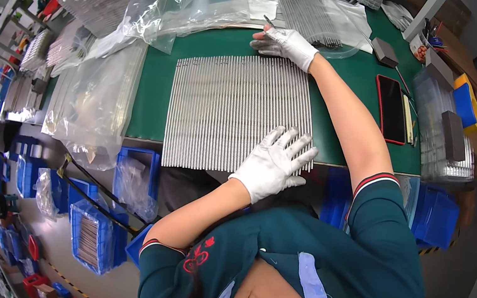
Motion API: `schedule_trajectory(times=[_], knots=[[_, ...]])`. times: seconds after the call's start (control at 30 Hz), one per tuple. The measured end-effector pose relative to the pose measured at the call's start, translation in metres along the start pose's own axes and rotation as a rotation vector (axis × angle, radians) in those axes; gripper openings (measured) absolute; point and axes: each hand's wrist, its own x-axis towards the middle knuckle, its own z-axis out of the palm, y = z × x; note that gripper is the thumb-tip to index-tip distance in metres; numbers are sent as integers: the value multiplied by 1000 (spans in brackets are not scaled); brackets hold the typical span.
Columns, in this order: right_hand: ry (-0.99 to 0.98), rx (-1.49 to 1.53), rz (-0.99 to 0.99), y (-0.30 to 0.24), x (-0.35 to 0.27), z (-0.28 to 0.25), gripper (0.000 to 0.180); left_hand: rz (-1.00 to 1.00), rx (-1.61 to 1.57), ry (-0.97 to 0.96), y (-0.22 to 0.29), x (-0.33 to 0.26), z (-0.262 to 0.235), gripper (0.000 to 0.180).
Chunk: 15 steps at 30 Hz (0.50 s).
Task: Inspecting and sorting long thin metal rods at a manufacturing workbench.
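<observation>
A wide row of thin silver metal rods (225, 115) lies side by side on the green table, with the near ends reaching the table's front edge. My left hand (275, 159), in a white glove, rests flat on the near right part of the row, fingers spread. Beyond the far right end of the row is my right hand (285, 45), also gloved, with bare fingertips showing. Its fingers are closed around a thin, dark, pen-like stick (269, 20), which pokes up past them; most of it is hidden.
Clear plastic bags (98, 92) cover the table's left side. More rods (310, 15) lie at the back. To the right are a phone (391, 109), a grey block (384, 52) and a clear plastic box (439, 130). Blue bins (93, 232) stand below on the left.
</observation>
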Motion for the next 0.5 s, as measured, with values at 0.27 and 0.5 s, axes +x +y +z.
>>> schedule_trajectory(times=[0.27, 0.5], knots=[[230, -179, -195, 10, -26, -28, 42, 62, -61, -26, 18, 20, 6, 61], [333, -159, -243, 15, -22, -25, 40, 58, -54, 19, 17, 20, 15, 56]])
